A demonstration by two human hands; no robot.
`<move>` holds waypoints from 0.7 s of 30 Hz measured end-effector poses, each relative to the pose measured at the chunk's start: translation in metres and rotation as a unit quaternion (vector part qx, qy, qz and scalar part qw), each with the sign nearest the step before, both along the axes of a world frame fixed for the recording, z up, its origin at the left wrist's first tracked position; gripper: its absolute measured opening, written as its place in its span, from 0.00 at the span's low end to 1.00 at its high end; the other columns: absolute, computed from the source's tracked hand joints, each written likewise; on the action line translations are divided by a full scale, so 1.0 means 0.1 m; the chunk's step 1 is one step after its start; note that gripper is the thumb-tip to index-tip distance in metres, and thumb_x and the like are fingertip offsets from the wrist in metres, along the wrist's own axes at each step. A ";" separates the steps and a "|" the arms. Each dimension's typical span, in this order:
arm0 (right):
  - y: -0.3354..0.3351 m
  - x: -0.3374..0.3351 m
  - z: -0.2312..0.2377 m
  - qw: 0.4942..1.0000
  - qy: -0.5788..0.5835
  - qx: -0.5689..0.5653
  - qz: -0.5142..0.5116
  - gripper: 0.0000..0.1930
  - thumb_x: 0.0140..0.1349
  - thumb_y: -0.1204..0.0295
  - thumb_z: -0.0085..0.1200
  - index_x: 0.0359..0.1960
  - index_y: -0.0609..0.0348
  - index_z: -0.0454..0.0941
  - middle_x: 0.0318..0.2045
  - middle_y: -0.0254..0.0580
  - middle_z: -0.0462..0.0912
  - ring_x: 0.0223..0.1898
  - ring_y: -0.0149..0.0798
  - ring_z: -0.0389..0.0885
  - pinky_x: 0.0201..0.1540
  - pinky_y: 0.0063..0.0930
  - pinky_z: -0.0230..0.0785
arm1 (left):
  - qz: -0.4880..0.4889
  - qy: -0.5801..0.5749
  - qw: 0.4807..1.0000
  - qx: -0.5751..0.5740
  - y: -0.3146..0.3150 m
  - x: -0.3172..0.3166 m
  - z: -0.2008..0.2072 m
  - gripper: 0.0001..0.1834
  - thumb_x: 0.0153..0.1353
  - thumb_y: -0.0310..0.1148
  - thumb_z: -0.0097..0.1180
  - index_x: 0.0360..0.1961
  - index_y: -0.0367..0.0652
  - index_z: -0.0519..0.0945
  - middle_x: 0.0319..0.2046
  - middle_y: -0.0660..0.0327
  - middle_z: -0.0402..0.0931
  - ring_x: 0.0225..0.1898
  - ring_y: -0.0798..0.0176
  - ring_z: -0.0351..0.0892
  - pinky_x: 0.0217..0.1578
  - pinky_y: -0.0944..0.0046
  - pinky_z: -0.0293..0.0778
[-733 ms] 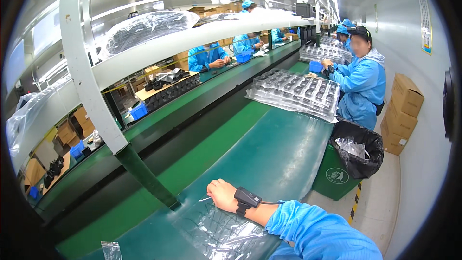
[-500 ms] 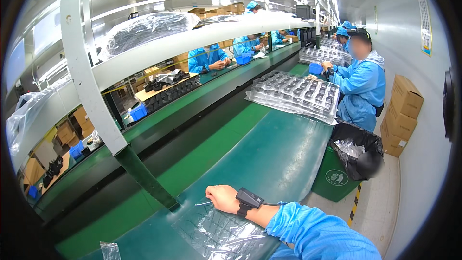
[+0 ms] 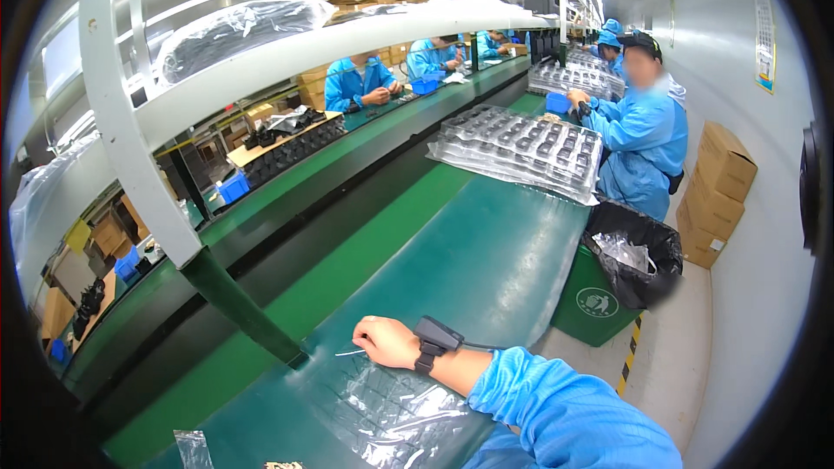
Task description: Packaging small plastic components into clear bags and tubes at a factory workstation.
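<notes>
My right hand (image 3: 387, 341) reaches in from the lower right, in a blue sleeve with a black device strapped at the wrist. Its fingers are curled closed at the edge of a clear plastic sheet or bag (image 3: 391, 417), which lies flat on the green tabletop (image 3: 452, 269). A thin white strip (image 3: 350, 353) shows beside the fingertips; whatever the fingers grip is hidden. Nothing of my left hand is visible. By the lower edge lies a small clear bag (image 3: 193, 449), with a few tan pieces (image 3: 284, 465) next to it.
Stacked clear trays with black parts (image 3: 521, 152) stand farther along the table. Beyond them a co-worker (image 3: 638, 135) in blue works at the right. A green bin with a black liner (image 3: 595, 300) stands beside the table. A post (image 3: 139, 139) rises at left; cartons (image 3: 717, 191) line the wall.
The whole view has shifted slightly, so the scene sits a little more to the left and higher. Tan pieces now show at the lower edge. My right hand stays closed at the plastic.
</notes>
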State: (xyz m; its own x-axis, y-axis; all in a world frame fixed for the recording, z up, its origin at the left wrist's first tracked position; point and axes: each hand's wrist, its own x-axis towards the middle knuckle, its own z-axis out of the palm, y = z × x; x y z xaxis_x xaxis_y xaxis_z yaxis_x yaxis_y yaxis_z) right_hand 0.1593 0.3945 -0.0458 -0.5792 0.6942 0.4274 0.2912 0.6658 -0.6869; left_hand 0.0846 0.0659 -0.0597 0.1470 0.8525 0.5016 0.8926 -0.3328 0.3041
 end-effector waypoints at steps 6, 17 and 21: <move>0.05 0.03 0.00 0.999 0.016 -0.007 0.028 0.04 0.57 0.74 0.52 0.29 0.62 0.75 0.30 0.44 0.77 0.34 0.47 0.76 0.37 0.37 0.69 | -0.003 0.007 1.000 -0.004 0.04 0.02 0.06 0.10 0.43 0.30 0.63 0.30 0.46 0.81 0.27 0.61 0.73 0.30 0.55 0.73 0.30 0.56 0.66; -0.15 0.11 0.14 0.981 0.134 0.115 0.081 0.01 0.53 0.80 0.52 0.26 0.62 0.73 0.29 0.44 0.76 0.35 0.48 0.74 0.38 0.37 0.68 | 0.009 0.011 1.000 -0.012 0.00 0.06 0.11 0.10 0.44 0.29 0.62 0.31 0.44 0.80 0.28 0.59 0.73 0.31 0.54 0.73 0.31 0.56 0.66; -0.33 0.20 0.18 0.975 0.178 0.084 0.104 0.01 0.55 0.79 0.52 0.27 0.63 0.73 0.31 0.44 0.77 0.35 0.47 0.76 0.37 0.35 0.69 | 0.012 0.005 1.000 -0.013 -0.01 0.10 0.16 0.09 0.45 0.28 0.61 0.31 0.43 0.80 0.29 0.58 0.73 0.32 0.54 0.72 0.32 0.56 0.66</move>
